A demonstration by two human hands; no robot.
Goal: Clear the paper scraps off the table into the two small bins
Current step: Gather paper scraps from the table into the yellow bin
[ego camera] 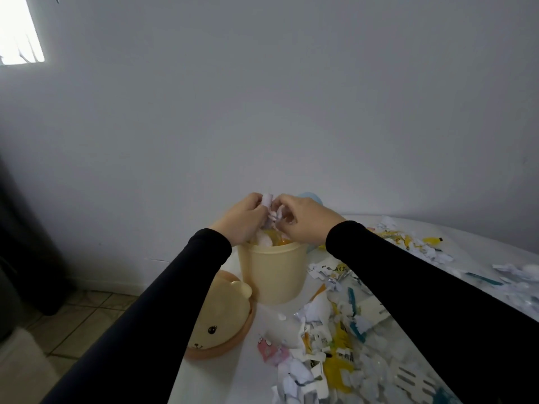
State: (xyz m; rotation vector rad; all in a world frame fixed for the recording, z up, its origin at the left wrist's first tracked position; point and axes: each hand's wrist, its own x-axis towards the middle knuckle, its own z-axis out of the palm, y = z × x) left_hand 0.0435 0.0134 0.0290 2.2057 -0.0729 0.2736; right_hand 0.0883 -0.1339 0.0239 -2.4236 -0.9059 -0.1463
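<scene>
A cream-yellow small bin (272,272) stands on the white table (221,371), its top filled with white and yellow paper. Both hands hover just above its mouth. My left hand (243,221) and my right hand (306,221) together pinch a small bunch of white and pink paper scraps (269,209) over the opening. A light blue bin (309,196) peeks out behind my right hand, mostly hidden. Several torn scraps (326,339), white, yellow, blue and pink, lie strewn over the table to the right of the bin.
The bin's bear-faced lid (217,319) lies at the table's left edge beside the bin. More scraps (417,243) spread along the far right of the table. A white wall rises close behind, and tiled floor (81,316) lies below left.
</scene>
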